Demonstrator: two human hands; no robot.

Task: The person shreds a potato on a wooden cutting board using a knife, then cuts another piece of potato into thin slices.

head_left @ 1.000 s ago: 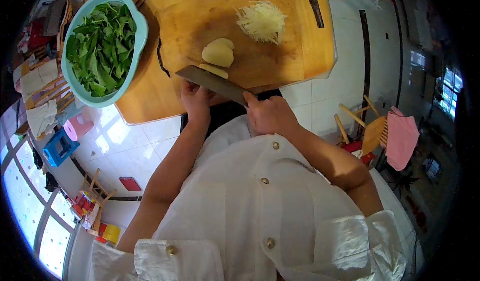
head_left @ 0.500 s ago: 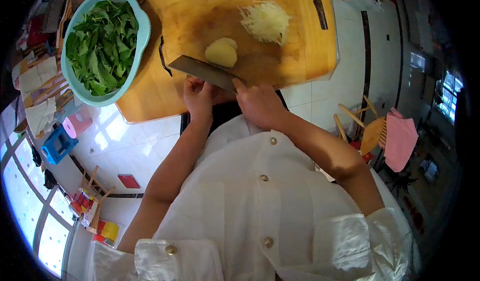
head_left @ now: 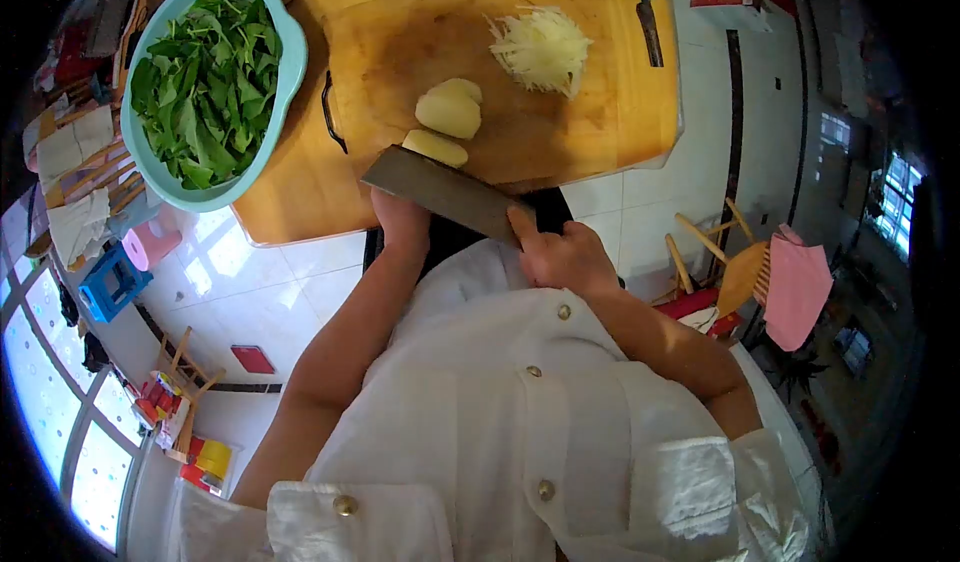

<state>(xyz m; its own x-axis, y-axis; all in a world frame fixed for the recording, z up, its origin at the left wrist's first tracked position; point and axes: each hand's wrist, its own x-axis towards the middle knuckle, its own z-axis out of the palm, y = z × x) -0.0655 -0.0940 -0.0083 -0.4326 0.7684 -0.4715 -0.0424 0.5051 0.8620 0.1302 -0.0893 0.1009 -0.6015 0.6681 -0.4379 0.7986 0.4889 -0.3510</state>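
A broad-bladed cleaver (head_left: 440,192) is gripped by its handle in my right hand (head_left: 567,255) at the near edge of the wooden cutting board (head_left: 370,62). The blade hides the fingers of my left hand (head_left: 402,222), which is just below it. Beyond the blade lies a pale potato piece (head_left: 435,148), with more pale slices (head_left: 449,108) stacked behind it. Farther back on the right of the board rests a heap of pale shreds (head_left: 543,50).
A light blue basin (head_left: 294,62) of green leaves stands left of the board on the wooden table (head_left: 275,207). A dark tool (head_left: 650,32) lies at the back right. A wooden chair (head_left: 745,270) with pink cloth stands to the right.
The cleaver has moved toward me and right, with my right hand. A potato piece hidden half a second ago shows again beyond the blade. My left fingers have gone behind the blade.
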